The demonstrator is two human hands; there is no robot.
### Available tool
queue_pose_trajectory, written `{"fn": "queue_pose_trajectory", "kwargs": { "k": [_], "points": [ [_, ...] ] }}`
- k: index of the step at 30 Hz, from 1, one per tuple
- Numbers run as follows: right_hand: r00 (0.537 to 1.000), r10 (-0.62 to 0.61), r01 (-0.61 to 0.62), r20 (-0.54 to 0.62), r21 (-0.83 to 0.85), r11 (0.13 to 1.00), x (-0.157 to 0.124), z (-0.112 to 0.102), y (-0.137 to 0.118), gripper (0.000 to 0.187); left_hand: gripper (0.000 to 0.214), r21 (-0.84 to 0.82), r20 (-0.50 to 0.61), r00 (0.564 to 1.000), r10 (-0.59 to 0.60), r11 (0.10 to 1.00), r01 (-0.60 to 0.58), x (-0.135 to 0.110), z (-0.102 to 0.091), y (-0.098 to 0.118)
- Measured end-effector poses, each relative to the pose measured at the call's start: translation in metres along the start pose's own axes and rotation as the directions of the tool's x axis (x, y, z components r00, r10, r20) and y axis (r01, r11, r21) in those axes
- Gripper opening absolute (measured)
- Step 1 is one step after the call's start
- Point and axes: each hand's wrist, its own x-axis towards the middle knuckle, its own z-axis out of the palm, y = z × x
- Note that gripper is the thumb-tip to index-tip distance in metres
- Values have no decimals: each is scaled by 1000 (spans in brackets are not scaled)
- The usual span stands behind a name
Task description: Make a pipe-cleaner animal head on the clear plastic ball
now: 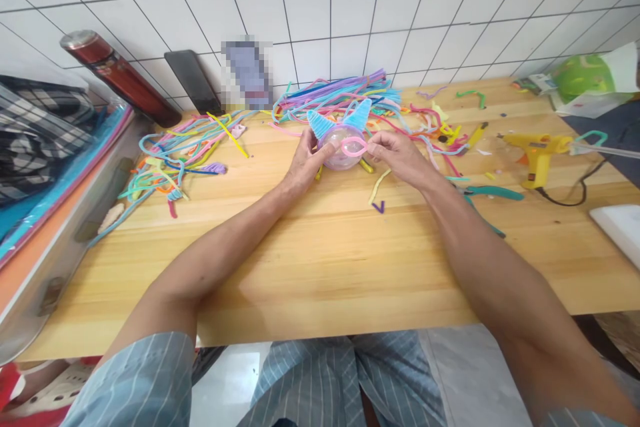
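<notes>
A clear round ball (336,159) with two blue pipe-cleaner ears (321,123) on top stands near the middle of the table. My left hand (307,159) grips the ball's left side, thumb across its front. In a pinch, my right hand (395,155) holds the end of a pink pipe cleaner (354,139) bent into a pointed loop in front of the ball. Whether the loop touches the ball I cannot tell. Close below lie a pale yellow pipe cleaner (379,188) and a bent purple piece (379,207).
Piles of coloured pipe cleaners (340,90) lie along the white tiled wall. At the right are a yellow glue gun (539,153) with its cord and teal-handled pliers (495,193). A red thermos (120,77), a black upright object (193,80) and a plastic bin (65,267) stand left.
</notes>
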Motion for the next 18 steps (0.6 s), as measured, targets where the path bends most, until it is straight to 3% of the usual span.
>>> {"fn": "queue_pose_trajectory", "kwargs": {
  "k": [8,18],
  "points": [
    [999,30,-30,-18,18,999,1,2,-2,42,74,46,0,1000,-29,999,29,0,1,3],
    [992,88,-68,-88,213,975,0,11,-2,38,64,-32,-9,1000,2,999,-3,1,0,0]
  ]
}}
